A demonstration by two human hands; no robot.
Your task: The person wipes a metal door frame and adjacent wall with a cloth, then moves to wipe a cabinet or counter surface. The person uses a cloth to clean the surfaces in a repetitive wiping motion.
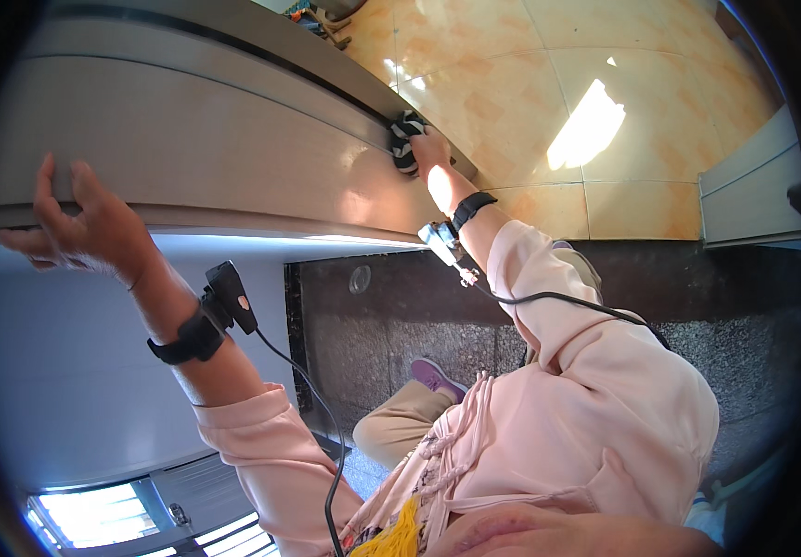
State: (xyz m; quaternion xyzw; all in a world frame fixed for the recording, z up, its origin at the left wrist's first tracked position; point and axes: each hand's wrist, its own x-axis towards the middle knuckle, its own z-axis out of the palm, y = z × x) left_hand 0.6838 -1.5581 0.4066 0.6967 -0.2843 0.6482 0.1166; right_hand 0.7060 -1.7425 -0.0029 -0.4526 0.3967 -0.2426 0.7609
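A crumpled black-and-white cloth [406, 143] is bunched in my right hand [432, 150], pressed to the grey panel of a door frame [233, 146] near its corner beside the tiled floor. My left hand [91, 223] is raised at the panel's near edge on the left, its fingers spread and nothing in them. Whether its fingertips touch the edge, I cannot tell. Each wrist wears a black strap with a small device: one on the left [223, 306] and one on the right [446, 237], both cabled.
Glossy yellow floor tiles [484, 90] carry a bright patch of sunlight. A pale frame piece [755, 181] stands at right. Dark stone flooring [386, 327] lies under my purple shoe [435, 376]. A white wall [129, 390] and a barred window [94, 515] are at lower left.
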